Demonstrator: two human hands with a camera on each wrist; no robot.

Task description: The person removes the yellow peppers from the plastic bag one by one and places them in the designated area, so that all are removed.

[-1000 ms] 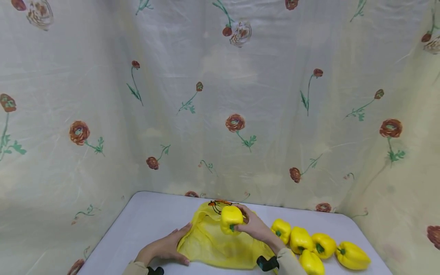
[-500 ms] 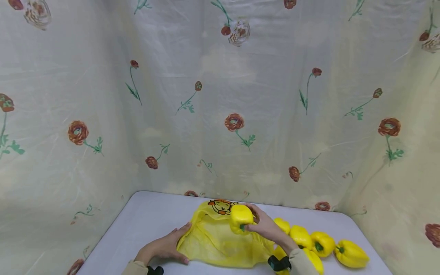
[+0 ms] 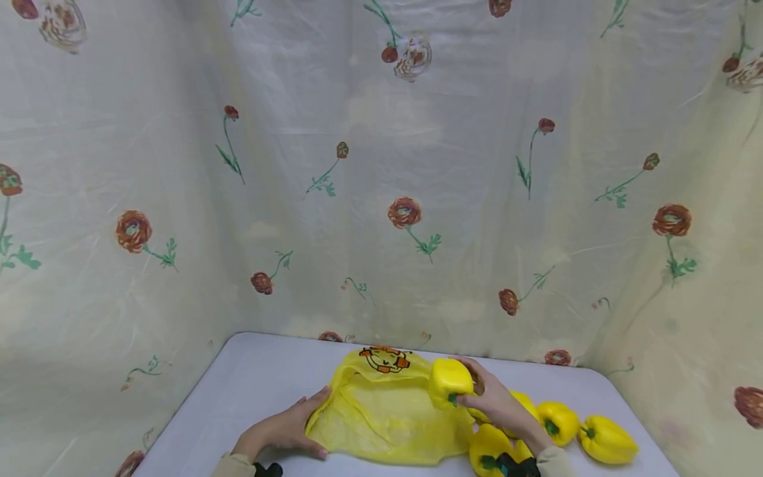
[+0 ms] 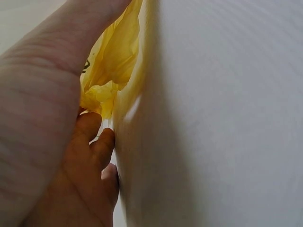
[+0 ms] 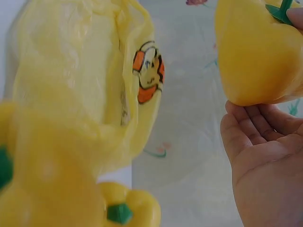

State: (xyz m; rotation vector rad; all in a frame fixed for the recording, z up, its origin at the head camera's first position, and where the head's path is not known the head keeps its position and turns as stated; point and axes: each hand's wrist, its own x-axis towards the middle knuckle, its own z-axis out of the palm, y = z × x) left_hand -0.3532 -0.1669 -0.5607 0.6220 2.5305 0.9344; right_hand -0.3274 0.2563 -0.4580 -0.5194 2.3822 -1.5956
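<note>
A yellow bell pepper [image 3: 450, 379] with a green stem is in my right hand [image 3: 499, 401], thumb near the stem and fingers round the far side. It is held up over the right end of a thin yellow bag [image 3: 387, 424], overlapping it in the head view. The bag lies spread on the table with its mouth gaping and a cartoon print at its far edge. My left hand [image 3: 285, 429] rests at the bag's left edge, thumb and fingers spread apart along it. In the left wrist view the fingers [image 4: 90, 127] are beside the bunched yellow plastic [image 4: 118, 52].
Several more yellow bell peppers sit on the white table [image 3: 268, 371] to the right, among them one near the front [image 3: 485, 447] and one at the far right [image 3: 608, 439]. My right forearm partly hides the cluster. A flower-printed curtain [image 3: 381, 165] surrounds the table's back and sides.
My right hand has carried the pepper rightward, from over the middle of the bag to its right end. The left hand has stayed at the bag's left edge.
</note>
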